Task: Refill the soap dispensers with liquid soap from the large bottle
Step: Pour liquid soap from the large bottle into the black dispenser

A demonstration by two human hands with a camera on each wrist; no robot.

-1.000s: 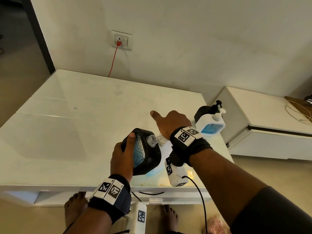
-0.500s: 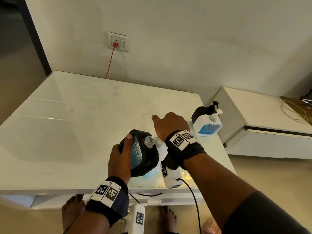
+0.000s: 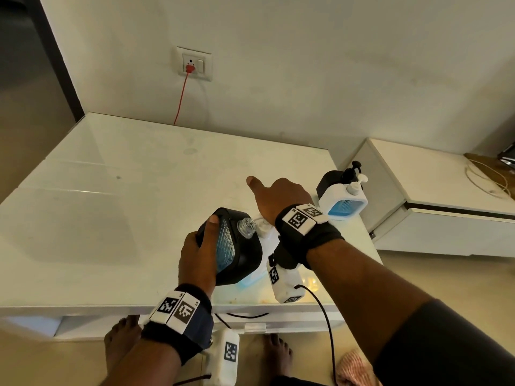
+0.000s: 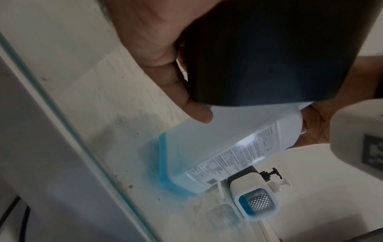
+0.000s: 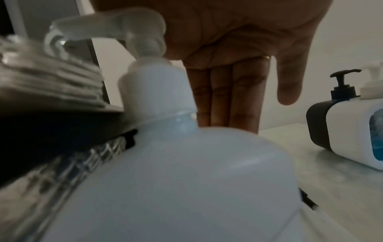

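Two hands in view, both busy near the front edge of the white bench (image 3: 117,207). My left hand (image 3: 198,256) grips a black dispenser (image 3: 237,247), lifted and tilted, thumb up along its blue textured window, other fingers wrapped round the back; its clear threaded neck (image 3: 246,226) is uncapped and points toward my right hand. My right hand (image 3: 281,199) rests on top of the large bottle (image 4: 232,139): in the right wrist view the fingers (image 5: 225,91) run straight down behind the bottle's shoulder beside its white pump (image 5: 128,27), thumb sticking out, no curl that I can see. The bottle stands on the bench directly under and just right of the black dispenser, translucent white, with a thin blue layer of soap at the bottom and a printed label on the side. Beyond my right hand, near the bench's right edge, stand a white dispenser (image 3: 344,201) with a blue window and a second black dispenser (image 3: 327,183) touching behind it, both with pumps on. A red cable (image 3: 181,98) runs from the wall socket (image 3: 194,64), well beyond both hands.
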